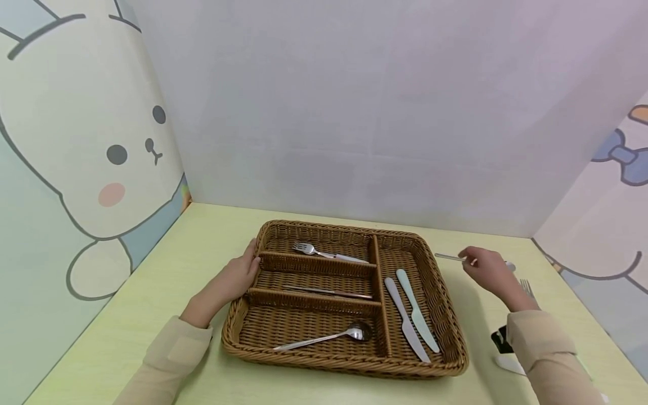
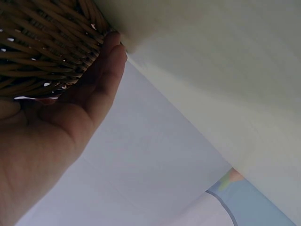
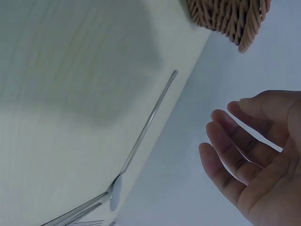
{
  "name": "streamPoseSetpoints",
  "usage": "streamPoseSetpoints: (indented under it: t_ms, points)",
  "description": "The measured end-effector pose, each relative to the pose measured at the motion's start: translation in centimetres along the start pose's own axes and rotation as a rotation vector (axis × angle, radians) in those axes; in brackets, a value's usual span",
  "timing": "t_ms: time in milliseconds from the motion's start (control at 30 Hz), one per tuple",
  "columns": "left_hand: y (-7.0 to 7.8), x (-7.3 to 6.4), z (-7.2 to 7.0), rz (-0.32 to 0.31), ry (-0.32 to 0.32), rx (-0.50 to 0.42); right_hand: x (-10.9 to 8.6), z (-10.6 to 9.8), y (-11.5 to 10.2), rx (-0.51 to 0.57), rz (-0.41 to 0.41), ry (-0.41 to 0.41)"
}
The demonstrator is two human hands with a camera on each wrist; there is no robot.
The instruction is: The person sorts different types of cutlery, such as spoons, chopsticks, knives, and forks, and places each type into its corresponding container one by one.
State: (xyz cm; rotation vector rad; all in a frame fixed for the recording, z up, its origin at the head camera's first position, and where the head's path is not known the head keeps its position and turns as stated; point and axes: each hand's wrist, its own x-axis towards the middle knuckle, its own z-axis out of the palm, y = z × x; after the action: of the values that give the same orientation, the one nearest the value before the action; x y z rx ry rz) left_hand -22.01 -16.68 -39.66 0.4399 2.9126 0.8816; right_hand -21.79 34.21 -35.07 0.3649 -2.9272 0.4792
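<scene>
A brown wicker cutlery tray [image 1: 349, 368] lies on the table, my left hand [image 1: 234, 277] gripping its left rim. In the left wrist view, the fingers [image 2: 106, 77] run along the woven outer wall. Inside are a fork [image 1: 324, 254] at the back, thin metal utensils [image 1: 329, 291] in the middle, a spoon [image 1: 324, 338] in front and two table knives [image 1: 417, 315] at right. My right hand [image 1: 488, 273] hovers over a long-handled spoon [image 3: 148, 123] lying right of the tray. Its fingers are loosely bent, apart from the handle in the right wrist view, holding nothing.
A fork [image 1: 527, 287] lies beyond the right wrist. A black object [image 1: 500, 340] and a pale utensil end [image 1: 508, 364] show beside the right sleeve, which partly hides them. A pale wall [image 1: 354, 112] stands behind the table, with cartoon-printed panels [image 1: 76, 169] at both sides.
</scene>
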Motion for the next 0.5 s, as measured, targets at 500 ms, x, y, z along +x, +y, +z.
streamPoseSetpoints:
  t_ms: [500]
  points:
    - [0.1,-0.2,-0.1,0.007,0.006,0.009,-4.4,-0.4,5.9,-0.075,0.210,-0.133]
